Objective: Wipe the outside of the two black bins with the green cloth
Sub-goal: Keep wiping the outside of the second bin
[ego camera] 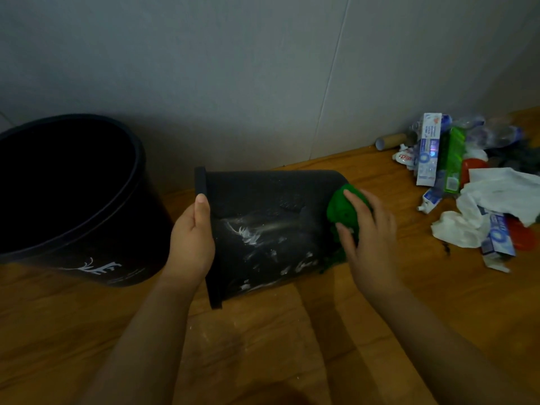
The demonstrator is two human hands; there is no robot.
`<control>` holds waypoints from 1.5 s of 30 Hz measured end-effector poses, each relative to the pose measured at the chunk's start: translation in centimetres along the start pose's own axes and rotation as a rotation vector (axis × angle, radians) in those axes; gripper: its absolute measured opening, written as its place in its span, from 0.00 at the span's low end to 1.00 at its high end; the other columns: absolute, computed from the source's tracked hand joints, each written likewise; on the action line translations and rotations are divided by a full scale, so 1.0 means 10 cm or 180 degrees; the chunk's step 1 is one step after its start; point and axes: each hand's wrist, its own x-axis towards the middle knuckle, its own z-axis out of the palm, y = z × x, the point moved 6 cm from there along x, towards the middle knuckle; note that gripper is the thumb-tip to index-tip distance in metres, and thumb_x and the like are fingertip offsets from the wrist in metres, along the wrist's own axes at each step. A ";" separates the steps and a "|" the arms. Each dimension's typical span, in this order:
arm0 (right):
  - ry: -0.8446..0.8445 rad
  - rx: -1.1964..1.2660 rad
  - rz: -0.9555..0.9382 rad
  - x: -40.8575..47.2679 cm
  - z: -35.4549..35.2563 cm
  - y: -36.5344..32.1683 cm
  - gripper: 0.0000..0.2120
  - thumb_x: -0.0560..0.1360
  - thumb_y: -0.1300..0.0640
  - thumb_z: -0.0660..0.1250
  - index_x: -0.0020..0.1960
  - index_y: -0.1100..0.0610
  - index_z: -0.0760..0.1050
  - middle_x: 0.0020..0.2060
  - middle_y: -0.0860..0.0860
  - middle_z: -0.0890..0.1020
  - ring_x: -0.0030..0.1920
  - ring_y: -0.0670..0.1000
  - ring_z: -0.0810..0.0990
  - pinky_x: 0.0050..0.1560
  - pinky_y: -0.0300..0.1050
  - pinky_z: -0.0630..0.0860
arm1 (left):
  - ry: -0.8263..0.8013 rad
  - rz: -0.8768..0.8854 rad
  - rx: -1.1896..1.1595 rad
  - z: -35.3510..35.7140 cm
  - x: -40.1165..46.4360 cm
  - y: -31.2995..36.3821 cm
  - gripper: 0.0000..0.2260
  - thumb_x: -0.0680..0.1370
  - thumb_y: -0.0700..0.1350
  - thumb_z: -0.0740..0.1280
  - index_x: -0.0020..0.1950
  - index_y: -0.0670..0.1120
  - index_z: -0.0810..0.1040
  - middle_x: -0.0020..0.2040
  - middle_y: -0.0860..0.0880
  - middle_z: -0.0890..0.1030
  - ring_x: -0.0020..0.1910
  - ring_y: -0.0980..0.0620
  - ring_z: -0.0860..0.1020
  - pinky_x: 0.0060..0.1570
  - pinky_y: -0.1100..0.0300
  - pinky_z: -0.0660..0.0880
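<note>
A black bin (271, 229) lies on its side on the wooden floor, its rim toward the left and its base toward the right. White smears and powder mark its side. My left hand (191, 238) grips the rim, thumb on the outside. My right hand (369, 229) presses a bunched green cloth (340, 207) against the bin's base end, fingers spread over the cloth. A second, larger black bin (73, 200) stands upright at the left, with white marks low on its side.
A pile of rubbish (467, 182) lies on the floor at the right: toothpaste boxes, white tissue, a green box, plastic bottles and a cardboard tube. A grey wall (263, 83) runs behind the bins. Bare wooden floor (263, 346) lies in front of them.
</note>
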 end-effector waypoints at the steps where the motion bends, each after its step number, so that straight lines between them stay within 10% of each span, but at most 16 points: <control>1: 0.0110 -0.0024 0.0178 0.00 -0.04 0.06 0.26 0.77 0.52 0.62 0.74 0.47 0.61 0.72 0.50 0.63 0.70 0.56 0.63 0.64 0.57 0.71 | 0.0005 0.0005 0.0015 0.00 0.00 -0.01 0.22 0.85 0.56 0.51 0.45 0.44 0.77 0.41 0.47 0.79 0.41 0.52 0.79 0.39 0.61 0.73; 9: -0.0099 -0.0115 -0.0610 -0.10 0.15 -0.37 0.30 0.71 0.56 0.66 0.71 0.46 0.63 0.72 0.52 0.62 0.70 0.59 0.62 0.66 0.61 0.68 | 0.0033 0.0014 0.0016 -0.01 0.00 0.01 0.22 0.85 0.55 0.50 0.47 0.44 0.77 0.42 0.47 0.79 0.40 0.55 0.78 0.37 0.65 0.71; 17: 0.0143 -0.0289 0.0060 -0.17 0.00 -0.04 0.27 0.73 0.56 0.65 0.71 0.47 0.65 0.72 0.54 0.62 0.70 0.60 0.62 0.64 0.62 0.70 | -0.0020 0.0012 -0.0088 0.01 0.02 0.01 0.21 0.85 0.56 0.51 0.44 0.46 0.77 0.40 0.48 0.79 0.40 0.54 0.79 0.38 0.62 0.72; 22: -0.0118 -0.0311 -0.0915 -0.24 0.15 -0.49 0.28 0.69 0.56 0.67 0.69 0.47 0.68 0.70 0.54 0.64 0.67 0.60 0.63 0.64 0.56 0.67 | -0.0047 -0.0016 -0.0040 0.00 0.03 0.02 0.21 0.85 0.55 0.51 0.43 0.45 0.76 0.39 0.49 0.77 0.39 0.53 0.78 0.38 0.61 0.71; 40: 0.0110 -0.0290 0.0049 -0.22 0.00 -0.19 0.25 0.73 0.55 0.66 0.70 0.48 0.69 0.71 0.54 0.64 0.67 0.59 0.64 0.60 0.57 0.74 | 0.0232 0.0159 -0.0031 -0.01 -0.29 -0.09 0.24 0.84 0.56 0.51 0.36 0.44 0.73 0.31 0.48 0.74 0.28 0.58 0.75 0.30 0.65 0.73; 45: -0.0233 -0.0282 -0.0947 -0.35 0.15 -0.61 0.29 0.68 0.56 0.69 0.68 0.46 0.68 0.70 0.53 0.65 0.68 0.59 0.64 0.63 0.58 0.71 | 0.0129 0.0055 -0.0166 0.00 -0.19 -0.05 0.24 0.84 0.56 0.51 0.41 0.42 0.77 0.36 0.48 0.78 0.31 0.59 0.78 0.28 0.72 0.72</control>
